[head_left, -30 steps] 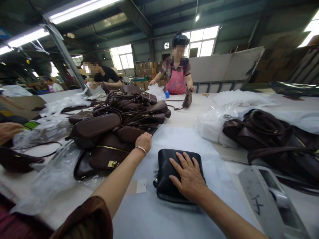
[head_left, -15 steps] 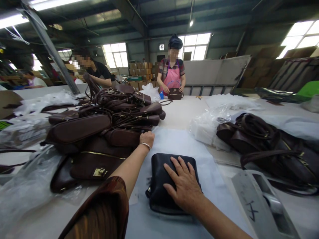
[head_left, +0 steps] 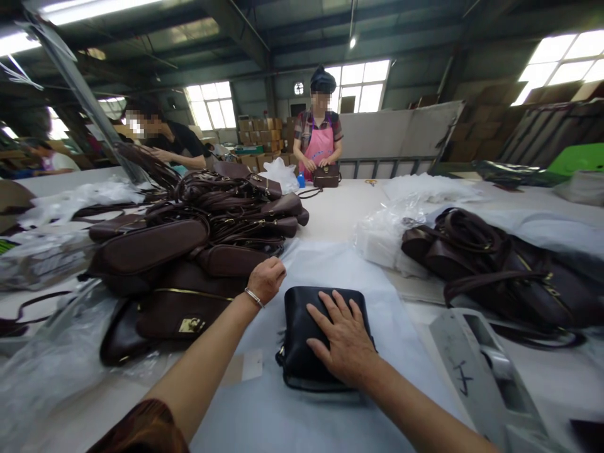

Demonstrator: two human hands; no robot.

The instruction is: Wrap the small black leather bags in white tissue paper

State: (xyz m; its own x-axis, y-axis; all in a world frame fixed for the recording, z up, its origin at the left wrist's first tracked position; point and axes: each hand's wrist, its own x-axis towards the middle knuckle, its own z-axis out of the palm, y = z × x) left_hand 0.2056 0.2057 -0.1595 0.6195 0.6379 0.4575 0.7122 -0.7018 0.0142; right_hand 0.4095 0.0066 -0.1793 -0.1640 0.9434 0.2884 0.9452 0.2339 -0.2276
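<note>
Bag pile [head_left: 189, 251]: you are working just right of it; keep its straps off the sheet.
Left hand [head_left: 267, 280]: closed, gripping the sheet [head_left: 330, 264] edge; pull evenly.
Black bag [head_left: 306, 333]: lying flat mid-sheet.
Right hand [head_left: 346, 343]: fingers spread, pressing the black bag; hold it steady.

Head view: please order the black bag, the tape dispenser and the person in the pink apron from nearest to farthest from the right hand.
1. Black bag, under the right hand.
2. Tape dispenser, to its right.
3. Person in the pink apron, across the table.
</note>
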